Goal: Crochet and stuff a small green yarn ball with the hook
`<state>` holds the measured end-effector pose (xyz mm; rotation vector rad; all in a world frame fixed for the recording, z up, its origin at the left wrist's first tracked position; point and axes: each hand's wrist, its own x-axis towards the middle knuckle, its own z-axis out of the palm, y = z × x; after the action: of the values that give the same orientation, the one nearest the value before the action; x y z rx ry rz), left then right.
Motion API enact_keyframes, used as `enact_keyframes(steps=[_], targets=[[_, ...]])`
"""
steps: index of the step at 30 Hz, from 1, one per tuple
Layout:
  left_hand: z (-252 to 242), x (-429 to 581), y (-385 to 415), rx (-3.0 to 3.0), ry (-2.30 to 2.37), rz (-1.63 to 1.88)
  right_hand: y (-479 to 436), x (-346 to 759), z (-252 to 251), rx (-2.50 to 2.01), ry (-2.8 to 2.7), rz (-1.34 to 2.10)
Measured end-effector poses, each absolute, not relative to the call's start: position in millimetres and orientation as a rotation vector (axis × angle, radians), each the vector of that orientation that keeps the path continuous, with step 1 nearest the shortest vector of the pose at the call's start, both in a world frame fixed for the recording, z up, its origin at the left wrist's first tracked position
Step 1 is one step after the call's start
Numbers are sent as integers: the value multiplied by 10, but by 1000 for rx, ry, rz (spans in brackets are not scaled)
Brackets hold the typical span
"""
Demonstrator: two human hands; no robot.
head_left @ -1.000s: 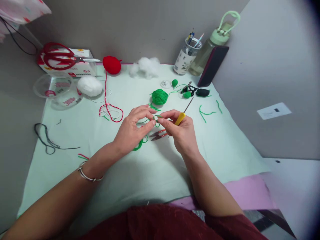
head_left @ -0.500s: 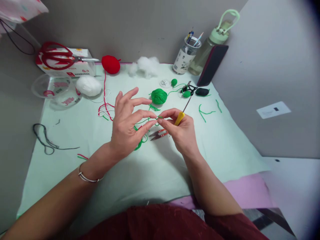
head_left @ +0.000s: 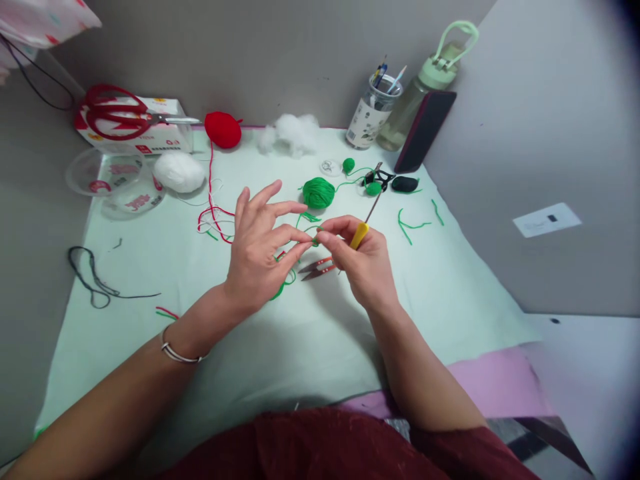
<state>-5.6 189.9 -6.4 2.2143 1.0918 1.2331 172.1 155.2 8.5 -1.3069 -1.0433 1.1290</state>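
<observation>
Thumb and index finger of my left hand (head_left: 263, 250) pinch a strand of green yarn (head_left: 315, 230), the other fingers spread upward. Close against them, the fingertips of my right hand (head_left: 357, 257) grip the same yarn. A crochet hook with a yellow handle (head_left: 359, 236) is tucked in my right hand, its metal shaft pointing up and away. Below the fingertips, thread snips (head_left: 317, 267) with orange-red handles lie on the cloth. Green yarn pieces (head_left: 278, 291) show partly behind my left hand. Just beyond the hands rests a green yarn ball (head_left: 319, 193).
Along the back are red scissors (head_left: 117, 117) on a box, a red yarn ball (head_left: 223, 129), white stuffing (head_left: 291, 135), a pen jar (head_left: 373, 110), a bottle (head_left: 420, 100) and a phone (head_left: 425, 132). A white yarn ball (head_left: 179, 172) and plastic lids (head_left: 131, 199) sit left.
My left hand has shifted slightly right and down. My right fingertips have drawn a little apart from the left ones, and a small loop of green yarn now shows above them.
</observation>
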Motion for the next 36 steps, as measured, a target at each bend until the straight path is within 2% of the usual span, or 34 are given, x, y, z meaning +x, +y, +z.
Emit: enact_keyframes(steps=[8,20,23,28,30,32,36], targets=[[-31,-83,1959,1678,1111,1106,1560,2034,153,-1334,-1124,777],[-37,-86,1953,1395,1023,990,1267,1737,141,-1218,-1319,719],[-21,-81,1930,1325,974,961,1275,1703,81,-1215,-1488,490],[52,-81,1889,1197,911,888,1350,1687,0,-1105,-1756,-84],[76,-86,1887,1182,875,838,1359,1683,-16,-1056,-1775,-194],[91,-95,1894,1192,833,790,1348,1677,-13,-1033,-1744,-127],[107,-112,1916,1227,814,772,1316,1679,45,-1112,-1486,327]])
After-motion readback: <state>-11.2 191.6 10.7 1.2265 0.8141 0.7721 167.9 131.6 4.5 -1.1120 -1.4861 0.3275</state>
